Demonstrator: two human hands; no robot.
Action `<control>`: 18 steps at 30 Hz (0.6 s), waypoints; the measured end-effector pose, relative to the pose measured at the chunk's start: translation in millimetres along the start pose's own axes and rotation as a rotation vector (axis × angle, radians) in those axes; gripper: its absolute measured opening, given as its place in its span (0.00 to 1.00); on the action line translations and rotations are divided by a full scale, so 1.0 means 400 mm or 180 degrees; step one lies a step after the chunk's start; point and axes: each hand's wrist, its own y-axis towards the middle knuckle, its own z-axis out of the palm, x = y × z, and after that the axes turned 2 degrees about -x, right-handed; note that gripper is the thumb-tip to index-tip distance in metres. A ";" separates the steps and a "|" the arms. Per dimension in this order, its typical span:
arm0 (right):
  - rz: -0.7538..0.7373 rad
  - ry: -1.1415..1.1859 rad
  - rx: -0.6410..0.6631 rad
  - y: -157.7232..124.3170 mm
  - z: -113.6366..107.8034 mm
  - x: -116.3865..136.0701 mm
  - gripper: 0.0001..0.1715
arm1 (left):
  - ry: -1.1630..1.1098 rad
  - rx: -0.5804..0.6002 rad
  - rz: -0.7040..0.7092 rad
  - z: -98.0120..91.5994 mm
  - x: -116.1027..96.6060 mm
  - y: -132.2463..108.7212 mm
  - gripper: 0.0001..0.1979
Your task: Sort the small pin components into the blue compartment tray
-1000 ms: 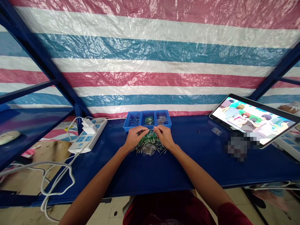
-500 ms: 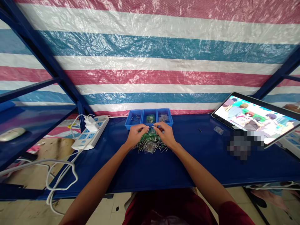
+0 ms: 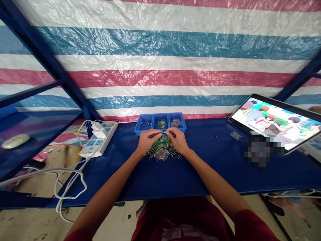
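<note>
My left hand (image 3: 146, 140) and my right hand (image 3: 177, 139) meet fingertip to fingertip above a pile on the blue table. Between them they pinch a small thin rod (image 3: 163, 132); its exact kind is too small to make out. Just below lies a pile of thin metal rods (image 3: 162, 152), with green pieces (image 3: 160, 143) behind and a small clear plastic bag (image 3: 162, 154) in front. My hands partly cover this pile. Behind them stands a blue three-compartment tray (image 3: 185, 128): a few thin rods at left, something green in the middle, clear bags at right.
A white power strip (image 3: 100, 140) with a plugged-in charger and looping white cables (image 3: 82, 187) is on the left. At right a tablet-like screen (image 3: 278, 122) leans back, near a small clear bag (image 3: 235, 135) and a short dark rod (image 3: 215, 135). A striped sheet (image 3: 175, 60) hangs behind.
My view has shifted slightly, so the scene sits a little higher. Both hands stay together over the pile, fingertips still pinching the thin rod, with only small finger movement.
</note>
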 end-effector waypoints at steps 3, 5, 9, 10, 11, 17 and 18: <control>-0.0040 -0.0024 0.0038 -0.001 0.004 -0.001 0.11 | 0.0091 -0.0124 0.0203 0.004 -0.006 -0.002 0.08; -0.0069 -0.0063 0.0053 -0.001 0.004 0.002 0.11 | 0.0135 -0.0189 0.0203 0.007 -0.010 -0.004 0.08; 0.0014 -0.0181 -0.0107 -0.001 -0.001 0.008 0.13 | 0.0125 -0.0193 -0.0032 0.006 -0.012 -0.010 0.11; 0.0068 -0.0199 -0.0181 -0.001 -0.002 0.009 0.14 | 0.0098 -0.0136 -0.0100 0.005 -0.011 -0.011 0.12; 0.0123 -0.0203 -0.0243 -0.001 -0.004 0.009 0.15 | 0.0077 -0.0060 -0.0156 0.003 -0.010 -0.011 0.13; 0.0160 -0.0186 -0.0327 0.000 -0.006 0.007 0.16 | 0.0556 0.0328 -0.0005 -0.008 -0.010 -0.006 0.14; 0.0134 -0.0198 -0.0336 0.000 -0.007 0.008 0.16 | 0.0681 0.0378 0.0071 -0.010 -0.011 -0.004 0.15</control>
